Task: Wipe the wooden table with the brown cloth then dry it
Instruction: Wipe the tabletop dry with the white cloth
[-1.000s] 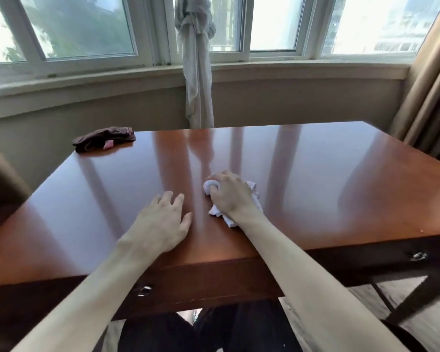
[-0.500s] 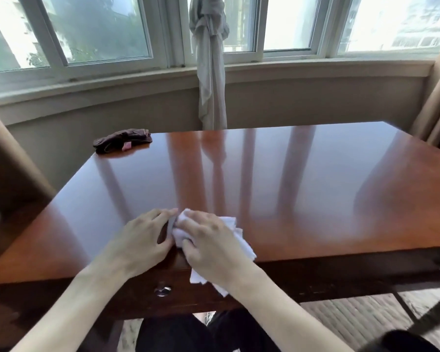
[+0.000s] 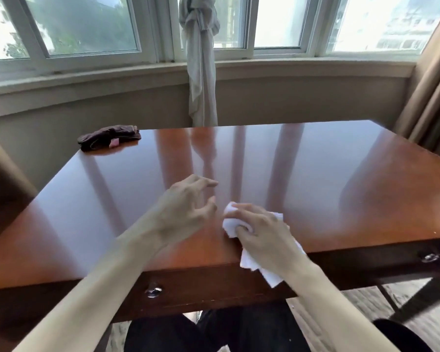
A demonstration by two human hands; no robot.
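The glossy wooden table (image 3: 302,179) fills the middle of the view. My right hand (image 3: 262,235) grips a crumpled white cloth (image 3: 231,219) near the table's front edge; part of the cloth hangs down over that edge. My left hand (image 3: 186,209) hovers just left of the white cloth, fingers loosely spread and holding nothing. The dark brown cloth (image 3: 109,137) lies bunched at the table's far left corner, well away from both hands.
A tied grey curtain (image 3: 201,72) hangs at the window behind the table. Brown drapes (image 3: 432,97) hang at the right. Two metal drawer knobs (image 3: 153,292) sit on the table's front. My dark-clothed legs are under the table.
My left hand has let go of the white cloth and lifted off the table. My right hand with the cloth has shifted slightly right along the front edge.
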